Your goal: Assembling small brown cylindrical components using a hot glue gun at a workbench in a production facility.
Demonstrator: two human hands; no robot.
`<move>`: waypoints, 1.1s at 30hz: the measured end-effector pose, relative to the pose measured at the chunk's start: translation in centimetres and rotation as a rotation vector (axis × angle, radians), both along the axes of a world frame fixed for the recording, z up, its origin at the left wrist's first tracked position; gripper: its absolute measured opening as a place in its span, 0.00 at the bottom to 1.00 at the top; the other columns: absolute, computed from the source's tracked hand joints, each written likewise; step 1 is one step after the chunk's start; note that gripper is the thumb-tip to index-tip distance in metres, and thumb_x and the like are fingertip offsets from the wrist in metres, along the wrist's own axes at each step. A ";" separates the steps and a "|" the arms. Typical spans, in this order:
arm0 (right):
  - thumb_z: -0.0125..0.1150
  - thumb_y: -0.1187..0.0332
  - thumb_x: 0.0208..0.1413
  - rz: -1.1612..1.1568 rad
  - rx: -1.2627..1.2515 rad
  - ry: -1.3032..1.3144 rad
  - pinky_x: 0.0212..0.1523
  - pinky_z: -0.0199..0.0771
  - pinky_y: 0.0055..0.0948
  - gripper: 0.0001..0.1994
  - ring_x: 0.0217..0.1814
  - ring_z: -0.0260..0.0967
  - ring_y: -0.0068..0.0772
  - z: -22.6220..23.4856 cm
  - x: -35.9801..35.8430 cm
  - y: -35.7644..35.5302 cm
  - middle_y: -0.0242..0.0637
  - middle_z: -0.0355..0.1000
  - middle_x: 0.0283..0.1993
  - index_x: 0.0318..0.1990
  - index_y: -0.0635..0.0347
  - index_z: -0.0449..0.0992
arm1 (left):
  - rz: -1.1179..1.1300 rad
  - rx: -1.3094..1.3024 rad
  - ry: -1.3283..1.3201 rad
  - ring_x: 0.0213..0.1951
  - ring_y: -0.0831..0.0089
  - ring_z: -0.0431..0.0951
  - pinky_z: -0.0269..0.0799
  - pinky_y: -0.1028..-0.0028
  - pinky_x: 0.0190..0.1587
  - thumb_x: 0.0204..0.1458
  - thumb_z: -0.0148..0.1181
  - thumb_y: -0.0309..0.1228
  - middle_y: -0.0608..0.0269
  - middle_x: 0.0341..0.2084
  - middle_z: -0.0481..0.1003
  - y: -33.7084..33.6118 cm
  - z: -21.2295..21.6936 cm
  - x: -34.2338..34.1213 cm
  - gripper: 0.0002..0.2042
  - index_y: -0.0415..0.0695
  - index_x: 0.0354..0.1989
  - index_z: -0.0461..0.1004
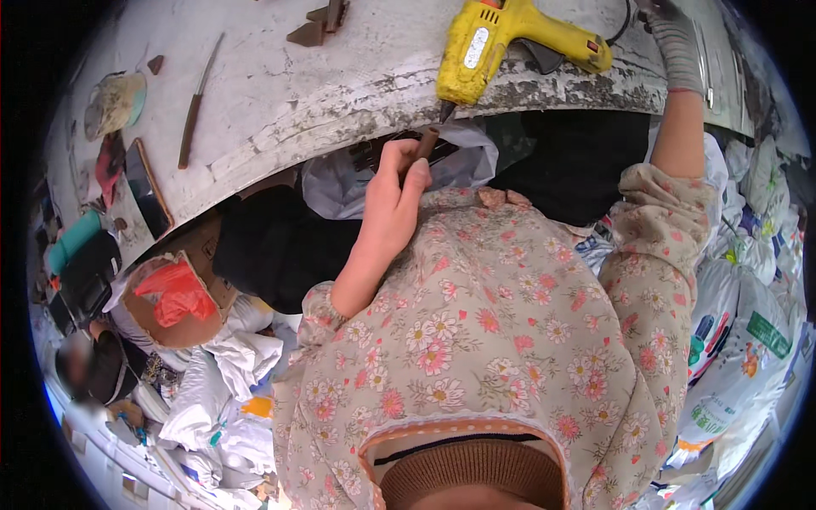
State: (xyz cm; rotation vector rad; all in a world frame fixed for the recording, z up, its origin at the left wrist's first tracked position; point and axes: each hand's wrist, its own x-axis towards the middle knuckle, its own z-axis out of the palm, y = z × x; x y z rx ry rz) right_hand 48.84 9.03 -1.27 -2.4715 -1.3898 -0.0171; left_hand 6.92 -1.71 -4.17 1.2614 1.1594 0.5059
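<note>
My left hand [395, 191] is closed around a short brown rod-shaped piece [428, 143], whose end sticks up past the fingers. It hangs over my lap, just below the table's near edge. A yellow hot glue gun [489, 51] lies on the table, its dark nozzle pointing down at the edge, close to the brown piece but apart from it. My right hand [671, 42], in a grey striped glove, reaches far out to the table's upper right, near the gun's black cord. Its fingers are dark and cut by the picture's top, so their grip is hidden.
A wooden-handled knife [195, 115] and brown shards [310, 32] lie on the worn white table [263, 93]. A white bag [340, 191] hangs open below its edge. A cardboard box [174, 327] with a red bag stands left; filled plastic bags [722, 340] crowd the right.
</note>
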 end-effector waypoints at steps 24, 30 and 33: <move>0.52 0.64 0.54 0.287 0.131 0.820 0.37 0.68 0.24 0.17 0.38 0.66 0.28 1.0 -15.4 -5.6 0.38 0.68 0.43 0.47 0.67 0.67 | 0.067 -0.261 -0.270 0.18 0.82 0.68 0.63 0.83 0.19 0.57 0.41 0.29 0.62 0.23 0.69 0.8 1.0 1.7 0.10 0.36 0.43 0.60; 0.49 0.63 0.57 -0.019 0.193 1.368 0.36 0.67 0.19 0.15 0.36 0.65 0.21 0.7 -15.6 -5.4 0.32 0.69 0.37 0.45 0.66 0.69 | 0.083 -0.243 -0.271 0.20 0.82 0.68 0.63 0.84 0.20 0.57 0.42 0.30 0.62 0.24 0.69 0.2 1.2 1.1 0.10 0.37 0.43 0.60; 0.52 0.61 0.55 0.363 0.126 0.661 0.36 0.68 0.21 0.17 0.38 0.66 0.25 1.1 -14.7 -6.2 0.33 0.70 0.38 0.45 0.65 0.69 | 0.075 -0.221 -0.261 0.22 0.82 0.68 0.63 0.84 0.22 0.57 0.42 0.30 0.62 0.25 0.69 0.0 1.5 0.7 0.10 0.37 0.44 0.61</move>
